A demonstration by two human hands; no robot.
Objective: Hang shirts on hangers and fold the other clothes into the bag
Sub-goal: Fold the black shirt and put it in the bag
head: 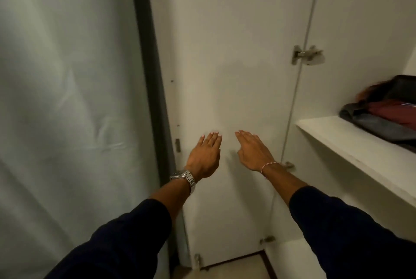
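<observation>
Before a white wardrobe door (225,65), left hand (206,157) and right hand (255,151) stretch forward, fingers straight.

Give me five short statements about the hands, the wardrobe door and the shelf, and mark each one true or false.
1. Both hands are empty, fingers straight. True: left hand, right hand.
2. The watch is on the right wrist. False: it is on the left; the right wears a thin bracelet.
3. Folded clothes lie on the shelf at right. True.
4. A shirt on a hanger hangs on the wardrobe door. False: the door is bare.
5. A metal hinge joins the door to the cabinet. True.
</observation>
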